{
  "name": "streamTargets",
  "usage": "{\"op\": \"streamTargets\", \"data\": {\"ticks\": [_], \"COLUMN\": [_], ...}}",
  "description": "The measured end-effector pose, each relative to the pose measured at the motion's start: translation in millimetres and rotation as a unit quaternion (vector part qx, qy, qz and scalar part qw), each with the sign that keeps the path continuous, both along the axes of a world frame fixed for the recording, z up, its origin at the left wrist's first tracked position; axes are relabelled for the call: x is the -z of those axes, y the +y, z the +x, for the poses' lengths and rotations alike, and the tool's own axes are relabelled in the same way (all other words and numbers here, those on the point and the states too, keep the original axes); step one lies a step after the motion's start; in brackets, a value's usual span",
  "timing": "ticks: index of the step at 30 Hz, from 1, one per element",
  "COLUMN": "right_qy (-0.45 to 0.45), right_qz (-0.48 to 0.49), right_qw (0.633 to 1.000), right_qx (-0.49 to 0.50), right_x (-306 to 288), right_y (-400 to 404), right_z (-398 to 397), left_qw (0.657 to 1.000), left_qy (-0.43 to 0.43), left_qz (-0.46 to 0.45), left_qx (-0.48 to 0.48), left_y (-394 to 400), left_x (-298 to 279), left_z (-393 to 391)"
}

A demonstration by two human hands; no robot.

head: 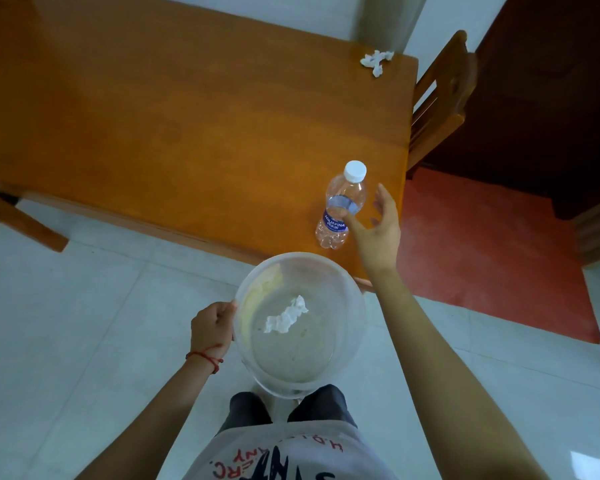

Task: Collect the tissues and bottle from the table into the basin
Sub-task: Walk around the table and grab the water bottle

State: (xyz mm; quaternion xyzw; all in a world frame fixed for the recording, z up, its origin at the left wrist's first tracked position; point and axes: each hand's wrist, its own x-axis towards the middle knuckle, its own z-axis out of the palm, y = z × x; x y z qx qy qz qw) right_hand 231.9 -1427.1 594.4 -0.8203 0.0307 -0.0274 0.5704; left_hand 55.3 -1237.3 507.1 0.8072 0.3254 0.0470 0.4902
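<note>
A clear plastic water bottle point(342, 206) with a white cap and blue label stands upright near the right front corner of the orange wooden table point(187, 133). My right hand point(378, 230) is spread just right of it, thumb touching the label, fingers not closed around it. My left hand point(212, 327) grips the left rim of a translucent round basin point(347, 344) held below the table's front edge. One crumpled white tissue point(286, 315) lies inside the basin. Another crumpled tissue point(376, 60) lies at the table's far right corner.
A wooden chair point(437, 105) stands against the table's right side. A red mat point(482, 254) covers the floor to the right, by a dark wooden door point(551, 98). Another chair part point(21, 220) shows at the left. Pale floor tiles lie underfoot.
</note>
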Motion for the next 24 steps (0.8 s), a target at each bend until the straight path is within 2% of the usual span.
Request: {"op": "streamTargets", "data": {"ticks": [8, 15, 19, 24], "right_qy": [-0.005, -0.045, -0.001, 0.114], "right_qz": [0.0, 0.046, 0.08, -0.021], "right_qw": [0.999, 0.998, 0.995, 0.98], "right_qx": [-0.044, -0.02, -0.06, -0.165], "right_x": [0, -18, -20, 17], "right_y": [12, 9, 7, 10], "right_z": [23, 14, -1, -35], "left_qw": [1.0, 1.0, 1.0, 1.0], "left_qy": [0.01, 0.019, 0.017, 0.012], "left_qz": [0.006, 0.0, -0.001, -0.001], "left_qx": [-0.005, -0.01, -0.007, -0.01], "left_y": [-5, -7, -8, -9], "left_x": [1, 4, 6, 6], "left_z": [1, 0, -1, -2]}}
